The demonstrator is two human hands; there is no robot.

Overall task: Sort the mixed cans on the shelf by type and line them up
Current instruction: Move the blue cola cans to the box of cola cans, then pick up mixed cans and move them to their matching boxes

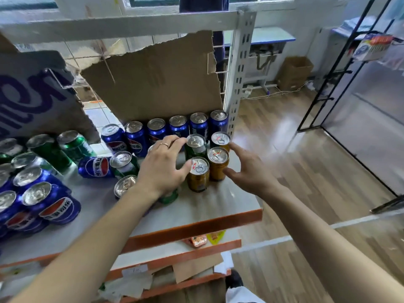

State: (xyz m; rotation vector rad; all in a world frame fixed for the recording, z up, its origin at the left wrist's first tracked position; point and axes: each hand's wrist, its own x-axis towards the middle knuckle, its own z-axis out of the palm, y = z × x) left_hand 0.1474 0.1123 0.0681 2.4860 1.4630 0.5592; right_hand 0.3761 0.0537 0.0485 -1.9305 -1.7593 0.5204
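Three gold cans stand at the shelf's right end: front (198,174), middle (218,162) and back (220,139). A green can (195,146) stands just left of the back one. My left hand (164,165) is spread, its thumb touching the front gold can and its fingers reaching the green can. To the right of the gold cans my right hand (247,169) is open, its fingertips close to them. Several blue cans (178,126) line the back. Mixed blue and green cans (43,171) crowd the left, one blue can (95,167) lying on its side.
The white shelf board (218,204) has an orange front edge. Torn cardboard (157,82) leans behind the blue row. A grey slotted upright (238,71) marks the right corner. Lower shelves hold paper and snack packets (196,240). A black rack (341,68) stands on the wooden floor at right.
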